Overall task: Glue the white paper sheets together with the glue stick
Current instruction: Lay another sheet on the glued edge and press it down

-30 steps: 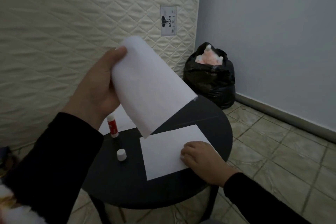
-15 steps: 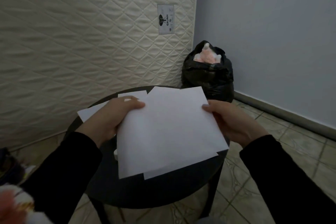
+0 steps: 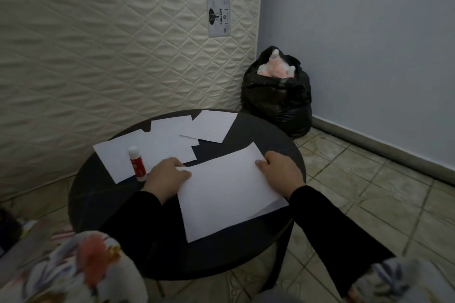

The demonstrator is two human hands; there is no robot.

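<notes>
- Two hands are pressing on a stack of white rectangular paper sheets (image 3: 229, 194) lying at the near right edge of the round black bench (image 3: 98, 194).
- The left hand (image 3: 167, 177) is resting on the stack's far left corner, its fingers bent down onto the paper.
- The right hand (image 3: 280, 172) is lying on the far right corner, fingertips touching the sheet.
- A red glue stick with a white cap (image 3: 137, 163) is standing upright near the left edge, on a spare white paper sheet (image 3: 115, 158).
- More loose white paper sheets (image 3: 211, 125) are overlapping along the far edge.
- A black plastic bag (image 3: 275, 96) is sitting on the floor beyond the bench.
</notes>
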